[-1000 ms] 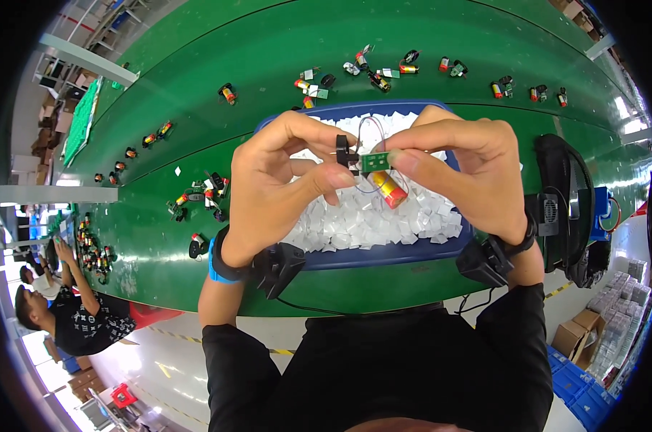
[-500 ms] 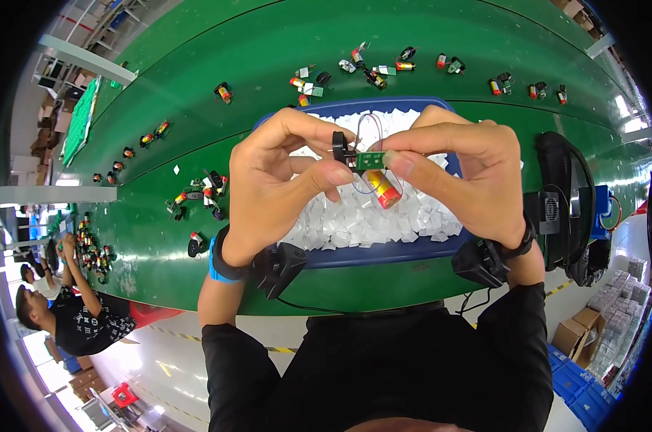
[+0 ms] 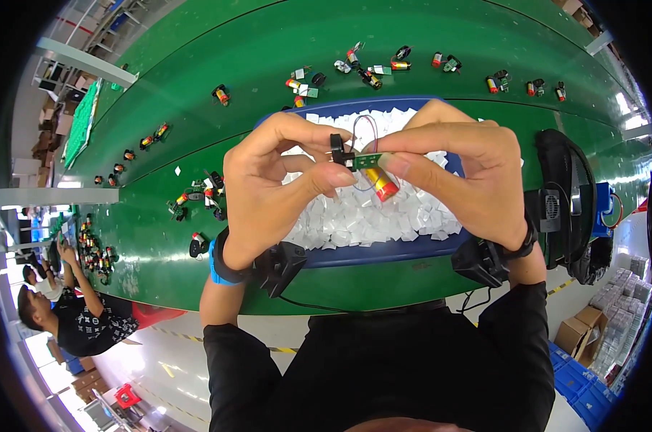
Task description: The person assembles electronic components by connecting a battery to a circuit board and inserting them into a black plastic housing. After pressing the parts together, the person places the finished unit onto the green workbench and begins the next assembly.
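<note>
At the frame's centre, my left hand (image 3: 264, 183) pinches the black part (image 3: 336, 144), my right hand (image 3: 473, 169) the green board (image 3: 367, 160), probably steadying both with the board's face uncovered. The red-and-yellow cylinder (image 3: 385, 189) shows just below, above the blue tub (image 3: 372, 255).

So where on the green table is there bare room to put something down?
The green table is bare at left, between the big pile of cylinders and the lone part, and at right, between the blue tray and black bag. Crowded: the clumps beyond the tray, and the tray itself, heaped with white pieces.
</note>
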A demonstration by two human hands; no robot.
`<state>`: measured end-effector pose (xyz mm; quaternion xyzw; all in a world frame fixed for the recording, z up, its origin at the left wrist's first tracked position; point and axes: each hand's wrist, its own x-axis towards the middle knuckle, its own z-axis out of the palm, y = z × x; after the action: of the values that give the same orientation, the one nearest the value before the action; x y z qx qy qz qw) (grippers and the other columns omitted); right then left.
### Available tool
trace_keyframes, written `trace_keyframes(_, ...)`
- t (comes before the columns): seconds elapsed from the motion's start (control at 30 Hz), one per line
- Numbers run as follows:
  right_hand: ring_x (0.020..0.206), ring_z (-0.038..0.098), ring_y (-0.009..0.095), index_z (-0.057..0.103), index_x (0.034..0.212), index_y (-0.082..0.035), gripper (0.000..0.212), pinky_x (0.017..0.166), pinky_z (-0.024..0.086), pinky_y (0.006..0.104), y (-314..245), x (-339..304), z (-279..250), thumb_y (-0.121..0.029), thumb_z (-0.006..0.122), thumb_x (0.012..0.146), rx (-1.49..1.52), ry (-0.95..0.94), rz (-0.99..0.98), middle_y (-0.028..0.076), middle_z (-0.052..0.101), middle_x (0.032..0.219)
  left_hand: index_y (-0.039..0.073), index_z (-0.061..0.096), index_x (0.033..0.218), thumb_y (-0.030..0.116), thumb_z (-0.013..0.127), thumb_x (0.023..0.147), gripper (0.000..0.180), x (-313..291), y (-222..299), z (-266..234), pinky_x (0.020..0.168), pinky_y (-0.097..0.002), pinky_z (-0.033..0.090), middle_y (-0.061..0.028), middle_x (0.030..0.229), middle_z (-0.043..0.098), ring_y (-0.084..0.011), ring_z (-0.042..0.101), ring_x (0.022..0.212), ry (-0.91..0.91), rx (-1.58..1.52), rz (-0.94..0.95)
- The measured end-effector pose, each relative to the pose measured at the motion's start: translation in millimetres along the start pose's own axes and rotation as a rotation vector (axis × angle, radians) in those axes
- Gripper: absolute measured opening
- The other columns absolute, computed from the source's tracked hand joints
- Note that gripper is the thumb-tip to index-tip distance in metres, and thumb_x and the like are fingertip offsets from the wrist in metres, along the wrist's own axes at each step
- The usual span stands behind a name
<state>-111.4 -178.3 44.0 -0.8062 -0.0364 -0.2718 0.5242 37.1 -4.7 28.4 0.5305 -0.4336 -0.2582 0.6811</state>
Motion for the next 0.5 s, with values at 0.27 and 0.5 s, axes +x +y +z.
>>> trace_keyframes(0.27,0.07,0.062,0.018,0.071,0.091,-0.006,0.012,0.062,0.05,0.0311,16,6,-4,-0.013,0.075,0.083,-0.17,0.012,-0.092,0.005,0.065,0.085,-0.007,0.061,0.108,0.003,0.077,0.081,0.033,-3,-16,-16,0.067,-0.0292,0.06,-0.0133,0.099,0.061,-0.0183,0.063,0.085,0.071,0.175,0.046)
trace_keyframes(0.5,0.068,0.064,0.023,0.068,0.088,-0.003,0.012,0.056,0.049,0.0318,20,4,2,-0.014,0.071,0.085,-0.139,0.023,-0.34,0.007,0.065,0.076,-0.004,0.063,0.109,0.013,0.078,0.083,0.034,-10,-15,-31,0.078,-0.0298,0.055,-0.0096,0.098,0.062,-0.017,0.062,0.089,0.079,0.198,-0.069)
